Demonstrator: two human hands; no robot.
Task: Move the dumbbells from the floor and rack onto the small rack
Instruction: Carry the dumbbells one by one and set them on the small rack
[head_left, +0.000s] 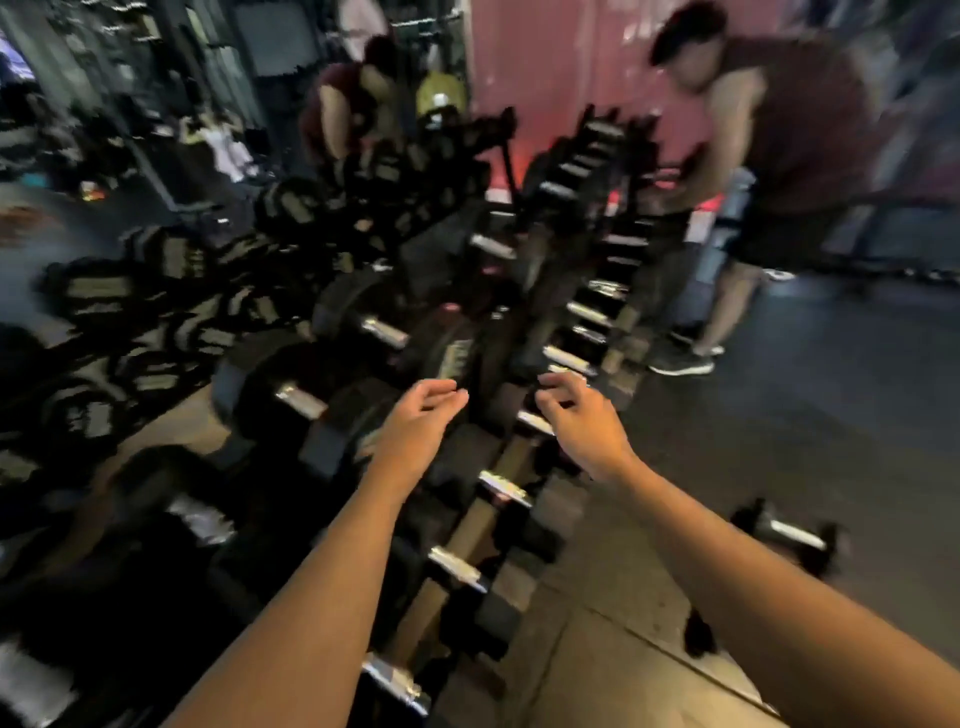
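1. The long dumbbell rack (483, 525) runs away from the camera.
2. A lone dumbbell (792, 535) lies on the floor (831, 415), right of it.
3. A bystander (779, 156) stands beside its far end, right.

Both bare arms reach forward; left hand (418, 421) and right hand (584, 423) hang empty, fingers loosely curled.

Single head-worn wide-angle view, looking forward and down along a long dumbbell rack (519, 467) that runs from the bottom edge away toward a pink wall (545, 62) at top centre. Both forearms enter from the bottom, close to the lens, with the left hand (421, 421) and right hand (582, 421) near mid-frame over the rack. Floor (831, 374) fills the right side; frame edges bend and the picture is motion-blurred.
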